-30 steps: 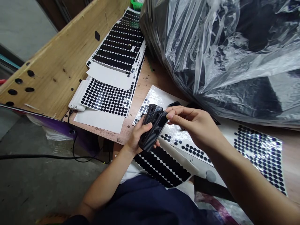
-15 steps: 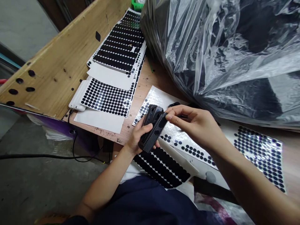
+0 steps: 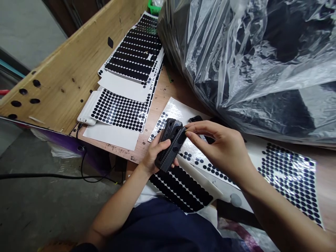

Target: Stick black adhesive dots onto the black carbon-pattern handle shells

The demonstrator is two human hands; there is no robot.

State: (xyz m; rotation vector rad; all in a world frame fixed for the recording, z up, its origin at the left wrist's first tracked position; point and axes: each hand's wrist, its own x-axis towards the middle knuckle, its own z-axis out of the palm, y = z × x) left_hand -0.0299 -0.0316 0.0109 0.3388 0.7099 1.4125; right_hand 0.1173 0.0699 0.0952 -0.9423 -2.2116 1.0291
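Note:
My left hand [image 3: 154, 153] is wrapped around a black plastic part with a carbon-fibre pattern [image 3: 172, 149], its thumb pressed on the near face. The part is long, with round hollows and a slot, and is tilted up; it looks like two layers or two pieces together. At its upper right end, my right hand [image 3: 216, 141] has thumb and forefinger pinched together, touching or almost touching the edge. Whatever lies between those fingertips is too small to make out. Behind the right hand, a small black piece [image 3: 195, 119] lies on a white sticker sheet [image 3: 181, 108].
A big clear plastic bag with dark contents [image 3: 252, 70] fills the right back. Sheets of black round stickers [image 3: 120, 110] lie at left beside a white device [image 3: 88, 108] with a cable. Another black sticker sheet [image 3: 183, 189] lies near my lap. A wooden board [image 3: 65, 63] walls the left side.
My right hand has shifted very slightly at the end of the part, showing more of the black piece behind it. The left hand keeps its hold.

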